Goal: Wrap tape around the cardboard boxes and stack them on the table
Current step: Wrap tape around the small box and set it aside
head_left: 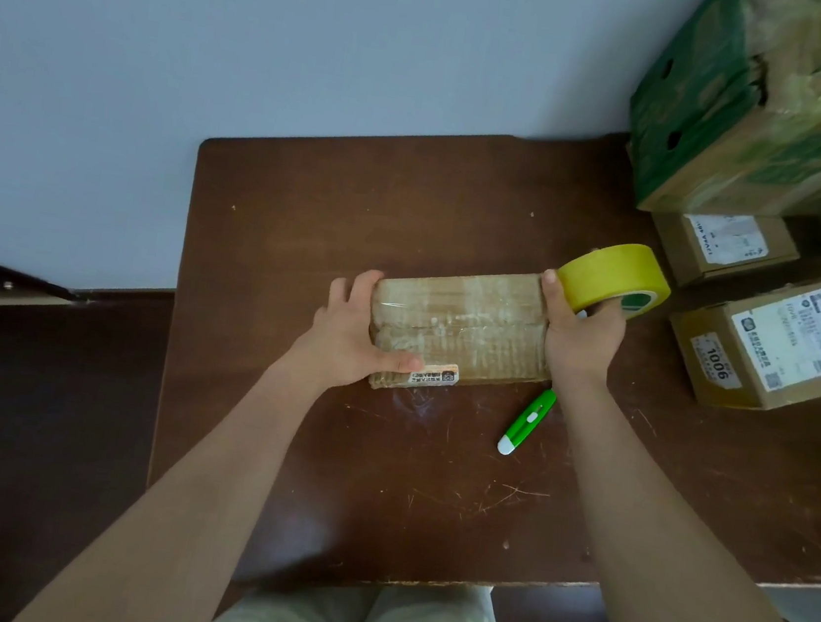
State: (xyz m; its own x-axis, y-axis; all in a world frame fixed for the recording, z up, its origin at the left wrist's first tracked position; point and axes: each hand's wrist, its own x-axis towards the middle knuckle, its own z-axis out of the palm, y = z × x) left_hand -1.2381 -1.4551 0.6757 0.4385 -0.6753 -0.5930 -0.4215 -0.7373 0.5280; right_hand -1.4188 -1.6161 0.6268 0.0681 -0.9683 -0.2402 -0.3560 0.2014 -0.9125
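I see the taped box (460,330) flat on the brown worktop (309,195), my left hand (351,337) grasping its left end, my right hand (582,334) grasping the yellow tape roll (614,276) at its right end.

Both bare forearms reach forward, roughly parallel, converging slightly. Left hand (352,327): fingers spread and curled over the flat box (458,328) left end, thumb pressed along its near edge. Right hand (582,332): thumb up against the box's right end, fingers curled round the yellow tape roll (614,276).
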